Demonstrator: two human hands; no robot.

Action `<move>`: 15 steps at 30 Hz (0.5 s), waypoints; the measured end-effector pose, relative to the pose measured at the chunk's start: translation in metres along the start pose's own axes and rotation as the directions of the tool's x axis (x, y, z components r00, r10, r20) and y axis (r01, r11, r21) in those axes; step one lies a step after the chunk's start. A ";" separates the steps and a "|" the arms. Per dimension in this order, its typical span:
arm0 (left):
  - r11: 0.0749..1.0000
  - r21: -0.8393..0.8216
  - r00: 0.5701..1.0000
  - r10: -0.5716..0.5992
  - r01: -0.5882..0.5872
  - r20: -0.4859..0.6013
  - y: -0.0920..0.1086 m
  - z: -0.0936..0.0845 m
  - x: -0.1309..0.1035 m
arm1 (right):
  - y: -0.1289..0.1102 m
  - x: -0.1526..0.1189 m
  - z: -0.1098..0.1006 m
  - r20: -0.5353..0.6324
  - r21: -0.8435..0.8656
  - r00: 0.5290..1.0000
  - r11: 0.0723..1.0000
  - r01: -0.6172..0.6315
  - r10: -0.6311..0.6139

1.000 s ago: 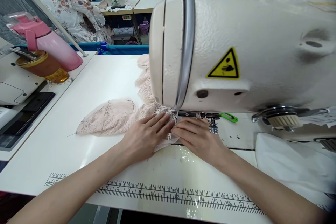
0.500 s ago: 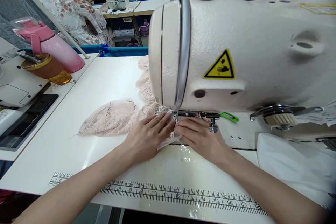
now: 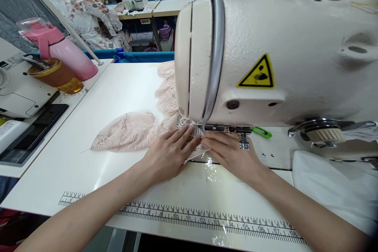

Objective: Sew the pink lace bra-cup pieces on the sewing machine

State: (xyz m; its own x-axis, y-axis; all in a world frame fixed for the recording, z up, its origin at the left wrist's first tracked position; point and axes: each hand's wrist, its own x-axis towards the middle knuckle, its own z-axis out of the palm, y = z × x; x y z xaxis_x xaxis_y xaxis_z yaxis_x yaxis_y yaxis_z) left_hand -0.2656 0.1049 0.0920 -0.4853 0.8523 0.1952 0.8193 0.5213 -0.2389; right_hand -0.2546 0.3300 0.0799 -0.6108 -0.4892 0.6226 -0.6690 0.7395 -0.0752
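Observation:
Pale pink lace fabric [image 3: 169,94] runs under the head of a white sewing machine [image 3: 248,59], and its bunched part trails behind the needle area. My left hand [image 3: 168,151] lies flat on the lace just left of the presser foot, fingers stretched forward. My right hand [image 3: 233,149] is on the other side, its fingers bent and pressed together on the fabric's edge. A metal attachment [image 3: 243,141] partly covers that hand. Between both hands, a sheer flap [image 3: 196,155] of the fabric sticks out toward me. A rounded lace piece [image 3: 126,130] with dark threads rests left of my left hand.
Left stand a pink bottle [image 3: 71,55], a brown cup [image 3: 56,75] and a dark phone [image 3: 44,126]. White cloth [image 3: 321,185] lies at right, and green-handled snips [image 3: 262,132] behind my right hand. A ruler [image 3: 189,218] marks the front edge. A person [image 3: 85,15] sits beyond.
The view has shifted a little, so the machine and table appear farther right. Both hands keep nearly the same place at the presser foot, still on the lace.

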 end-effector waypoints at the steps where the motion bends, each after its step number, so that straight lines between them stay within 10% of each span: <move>1: 1.000 -0.006 1.000 -0.002 0.002 0.008 0.000 0.000 0.000 | 0.001 -0.001 0.001 -0.022 -0.010 1.000 1.000 0.001 -0.001; 15: 0.999 -0.033 0.998 0.032 -0.034 -0.056 -0.002 0.005 0.001 | -0.001 0.001 -0.002 0.012 -0.015 0.998 0.998 -0.067 0.067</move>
State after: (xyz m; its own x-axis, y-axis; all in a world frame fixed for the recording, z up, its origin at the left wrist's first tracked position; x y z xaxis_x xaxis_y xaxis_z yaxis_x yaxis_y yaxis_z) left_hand -0.2692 0.1054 0.0879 -0.4408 0.8648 0.2404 0.8450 0.4901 -0.2138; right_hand -0.2536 0.3300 0.0822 -0.6595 -0.4440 0.6066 -0.6199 0.7776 -0.1049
